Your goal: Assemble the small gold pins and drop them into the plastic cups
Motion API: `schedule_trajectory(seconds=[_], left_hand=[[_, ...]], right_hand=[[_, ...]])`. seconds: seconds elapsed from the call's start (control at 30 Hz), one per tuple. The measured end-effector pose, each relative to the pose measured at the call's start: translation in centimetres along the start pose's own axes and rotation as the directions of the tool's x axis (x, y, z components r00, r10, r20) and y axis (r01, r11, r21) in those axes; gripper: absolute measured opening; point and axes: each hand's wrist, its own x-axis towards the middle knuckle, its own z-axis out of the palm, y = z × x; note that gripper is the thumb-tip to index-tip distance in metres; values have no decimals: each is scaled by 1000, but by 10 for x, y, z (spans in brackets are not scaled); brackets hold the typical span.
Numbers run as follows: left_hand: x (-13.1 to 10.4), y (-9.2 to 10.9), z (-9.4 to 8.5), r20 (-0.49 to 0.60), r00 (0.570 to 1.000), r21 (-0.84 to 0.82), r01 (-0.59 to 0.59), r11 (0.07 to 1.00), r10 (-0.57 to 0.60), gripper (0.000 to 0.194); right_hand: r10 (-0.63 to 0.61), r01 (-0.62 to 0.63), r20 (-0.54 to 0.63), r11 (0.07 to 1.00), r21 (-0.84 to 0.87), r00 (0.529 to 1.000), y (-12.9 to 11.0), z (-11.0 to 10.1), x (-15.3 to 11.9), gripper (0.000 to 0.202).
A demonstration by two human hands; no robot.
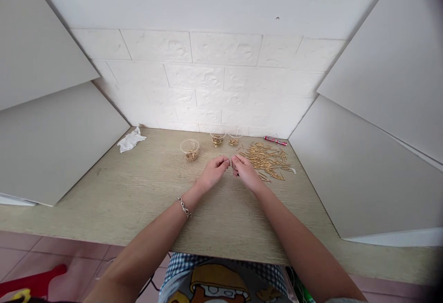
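My left hand [217, 170] and my right hand [243, 170] meet fingertip to fingertip above the middle of the table. Both are closed in a pinch; whatever lies between the fingers is too small to name. Just right of my right hand spreads a loose pile of thin gold-coloured metal rods [263, 159]. Beyond the hands stand two clear plastic cups, one cup [218, 140] and a second cup [235, 138], each with small gold pieces inside. Left of my left hand is another clear cup [190, 148], also holding gold pieces.
A red tube-shaped packet [275, 141] lies at the back right. A crumpled white tissue [132, 139] is at the back left. White brick-pattern wall [207, 79] closes the rear, and pale panels [62, 141] stand at both sides of the wooden table [138, 192].
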Motion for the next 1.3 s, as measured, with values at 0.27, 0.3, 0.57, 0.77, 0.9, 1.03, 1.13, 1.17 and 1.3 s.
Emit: schedule_trajectory(seconds=[0.27, 0.3, 0.57, 0.77, 0.9, 1.03, 1.13, 1.17, 1.3], left_hand=[[-2, 1, 2, -69, 997, 269, -23, 963, 43, 22], [-2, 0, 3, -74, 996, 276, -18, 961, 40, 21], [0, -4, 7, -100, 993, 51, 72, 996, -67, 22], [1, -10, 11, 28, 980, -440, 187, 878, -195, 21], [1, -12, 11, 33, 980, -452, 190, 871, -197, 22], [1, -8, 7, -26, 994, -197, 101, 975, -108, 22], [-1, -2, 4, -84, 996, 53, 25, 998, -20, 23], [-2, -1, 4, -97, 995, 134, 2, 991, 11, 23], [-6, 4, 4, -103, 990, 312, -61, 948, 98, 22]], right_hand=[[11, -16, -69, 997, -78, 998, 6, 4, 0, 31], [15, -21, -81, 997, -79, 997, 6, 6, -1, 31], [-48, 27, -183, 993, -115, 982, 5, 14, -4, 33], [-65, 66, -112, 998, 8, 992, 5, 14, -4, 37], [-66, 65, -112, 998, -15, 992, 0, 14, -6, 37], [-86, 69, -145, 990, -120, 986, -3, 13, -8, 37], [-88, 63, -156, 986, -156, 984, -4, 12, -8, 36], [-84, 59, -156, 985, -159, 984, -4, 12, -8, 35], [-50, 36, -150, 995, -94, 987, -3, 14, -9, 34]])
